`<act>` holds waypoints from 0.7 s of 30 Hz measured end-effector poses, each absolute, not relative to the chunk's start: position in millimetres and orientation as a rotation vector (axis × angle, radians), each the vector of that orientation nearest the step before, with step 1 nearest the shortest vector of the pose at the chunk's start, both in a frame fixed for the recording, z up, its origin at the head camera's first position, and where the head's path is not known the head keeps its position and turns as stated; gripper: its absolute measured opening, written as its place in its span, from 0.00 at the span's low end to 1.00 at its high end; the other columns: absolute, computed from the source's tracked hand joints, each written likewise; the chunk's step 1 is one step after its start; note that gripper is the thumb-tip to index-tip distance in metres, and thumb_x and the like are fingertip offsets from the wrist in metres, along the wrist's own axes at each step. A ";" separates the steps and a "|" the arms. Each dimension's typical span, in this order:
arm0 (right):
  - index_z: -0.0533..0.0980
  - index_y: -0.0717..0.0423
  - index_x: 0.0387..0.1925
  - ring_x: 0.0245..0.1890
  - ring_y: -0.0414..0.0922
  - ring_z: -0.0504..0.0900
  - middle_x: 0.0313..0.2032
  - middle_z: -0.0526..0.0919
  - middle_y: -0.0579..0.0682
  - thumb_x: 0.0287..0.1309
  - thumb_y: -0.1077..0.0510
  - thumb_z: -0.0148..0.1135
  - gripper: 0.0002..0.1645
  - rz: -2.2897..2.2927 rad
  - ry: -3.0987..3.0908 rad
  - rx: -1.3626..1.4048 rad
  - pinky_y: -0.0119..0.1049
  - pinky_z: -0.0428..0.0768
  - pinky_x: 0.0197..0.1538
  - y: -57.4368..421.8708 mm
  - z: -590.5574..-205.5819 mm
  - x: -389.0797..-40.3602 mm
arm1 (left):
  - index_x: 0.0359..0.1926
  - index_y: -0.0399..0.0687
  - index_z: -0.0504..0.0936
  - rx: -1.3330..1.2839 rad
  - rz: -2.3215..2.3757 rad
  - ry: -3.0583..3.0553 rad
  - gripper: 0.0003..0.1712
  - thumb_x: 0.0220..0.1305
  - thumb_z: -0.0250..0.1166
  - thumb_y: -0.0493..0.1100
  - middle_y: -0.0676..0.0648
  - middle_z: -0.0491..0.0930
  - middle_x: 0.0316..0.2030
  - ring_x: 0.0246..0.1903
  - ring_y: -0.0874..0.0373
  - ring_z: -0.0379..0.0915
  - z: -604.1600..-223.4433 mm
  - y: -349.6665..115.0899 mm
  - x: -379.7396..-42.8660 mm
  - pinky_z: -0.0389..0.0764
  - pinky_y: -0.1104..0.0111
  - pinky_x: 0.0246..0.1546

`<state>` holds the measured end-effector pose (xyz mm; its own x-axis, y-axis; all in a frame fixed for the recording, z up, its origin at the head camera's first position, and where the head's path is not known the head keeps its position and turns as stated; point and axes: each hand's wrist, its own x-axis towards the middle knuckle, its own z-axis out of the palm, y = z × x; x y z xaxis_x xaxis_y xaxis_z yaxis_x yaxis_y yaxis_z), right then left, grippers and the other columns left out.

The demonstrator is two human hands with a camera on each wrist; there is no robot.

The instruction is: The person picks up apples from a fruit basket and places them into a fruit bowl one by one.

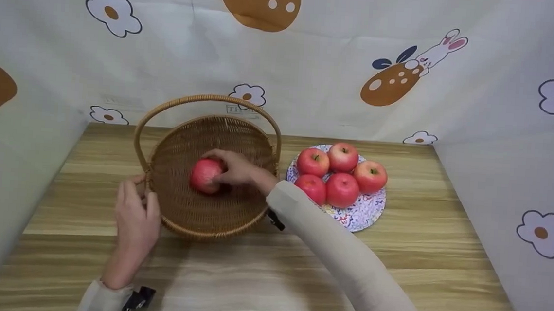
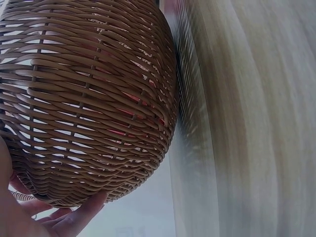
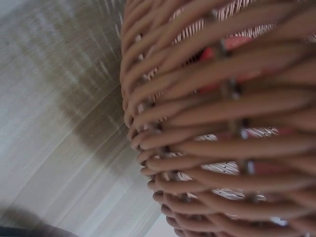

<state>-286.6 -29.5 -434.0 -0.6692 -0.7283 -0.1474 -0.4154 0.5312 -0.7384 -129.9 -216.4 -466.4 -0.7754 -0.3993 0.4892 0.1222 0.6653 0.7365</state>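
Note:
A round wicker basket [image 1: 223,232] with an arched handle stands at the left of the table. My left hand [image 1: 137,214] grips its left rim near the foot of the handle; in the left wrist view the fingers [image 2: 81,212] lie against the woven side. Inside the basket, my right hand [image 1: 237,168] holds a red apple [image 1: 204,176], thumb and fingers around its right side. The right wrist view shows the weave [image 3: 222,128] close up, with red showing through its gaps and the hand itself hidden.
Right of the basket, several red apples [image 1: 342,190] sit on a patterned round plate [image 1: 368,215]. The wood-grain table [image 1: 427,244] meets printed cloth walls [image 1: 321,80] at the back and both sides. My right forearm [image 1: 338,257] passes close by the plate.

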 end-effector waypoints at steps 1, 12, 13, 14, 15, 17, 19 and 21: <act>0.71 0.57 0.73 0.70 0.57 0.74 0.71 0.74 0.60 0.65 0.68 0.68 0.36 -0.947 2.332 -0.933 0.47 0.74 0.70 -29.5 -433.5 -285.9 | 0.56 0.21 0.75 0.210 -1.050 -2.232 0.19 0.71 0.49 0.30 0.28 0.77 0.46 0.40 0.41 0.76 -466.6 -216.4 -129.8 0.71 0.73 0.39; 0.72 0.57 0.72 0.70 0.57 0.74 0.70 0.75 0.60 0.65 0.64 0.69 0.35 -0.904 2.364 -0.960 0.47 0.74 0.71 -24.2 -424.4 -281.5 | 0.56 0.21 0.74 0.218 -1.067 -2.232 0.19 0.71 0.49 0.30 0.29 0.77 0.48 0.40 0.41 0.76 -466.8 -216.7 -129.9 0.70 0.78 0.38; 0.71 0.57 0.72 0.70 0.57 0.74 0.70 0.75 0.60 0.65 0.64 0.69 0.35 -0.901 2.366 -0.966 0.47 0.74 0.70 -23.5 -423.7 -281.2 | 0.57 0.21 0.74 0.220 -1.069 -2.235 0.19 0.71 0.49 0.30 0.29 0.76 0.48 0.40 0.41 0.76 -466.8 -216.8 -129.8 0.70 0.78 0.38; 0.72 0.58 0.72 0.70 0.57 0.74 0.70 0.76 0.60 0.65 0.64 0.69 0.35 -0.898 2.370 -0.978 0.47 0.74 0.70 -22.7 -423.1 -281.0 | 0.57 0.21 0.74 0.219 -1.070 -2.236 0.19 0.71 0.49 0.30 0.28 0.76 0.48 0.40 0.41 0.76 -466.8 -216.8 -129.7 0.70 0.77 0.38; 0.72 0.58 0.72 0.69 0.57 0.75 0.70 0.76 0.60 0.65 0.64 0.69 0.35 -0.898 2.371 -0.988 0.47 0.74 0.70 -22.0 -422.6 -280.8 | 0.57 0.21 0.74 0.217 -1.069 -2.235 0.19 0.71 0.49 0.30 0.28 0.77 0.48 0.40 0.41 0.75 -466.9 -216.8 -129.8 0.69 0.77 0.38; 0.72 0.59 0.72 0.69 0.57 0.75 0.70 0.76 0.60 0.65 0.64 0.69 0.34 -0.903 2.375 -1.001 0.47 0.74 0.70 -20.4 -421.6 -280.2 | 0.57 0.20 0.75 0.213 -1.062 -2.232 0.19 0.71 0.49 0.29 0.28 0.77 0.48 0.38 0.42 0.74 -467.1 -216.7 -130.0 0.69 0.75 0.37; 0.72 0.59 0.71 0.69 0.57 0.75 0.69 0.77 0.60 0.65 0.64 0.68 0.34 -0.916 2.379 -1.011 0.46 0.74 0.70 -18.8 -420.8 -279.4 | 0.56 0.20 0.75 0.208 -1.055 -2.226 0.19 0.70 0.49 0.29 0.27 0.77 0.48 0.37 0.43 0.74 -467.4 -216.4 -130.4 0.69 0.74 0.37; 0.72 0.60 0.71 0.69 0.57 0.75 0.69 0.77 0.60 0.65 0.65 0.69 0.34 -0.934 2.381 -1.017 0.46 0.74 0.70 -17.3 -420.1 -278.4 | 0.56 0.20 0.75 0.203 -1.049 -2.220 0.19 0.70 0.49 0.29 0.27 0.78 0.47 0.37 0.43 0.73 -467.7 -216.1 -130.8 0.69 0.73 0.37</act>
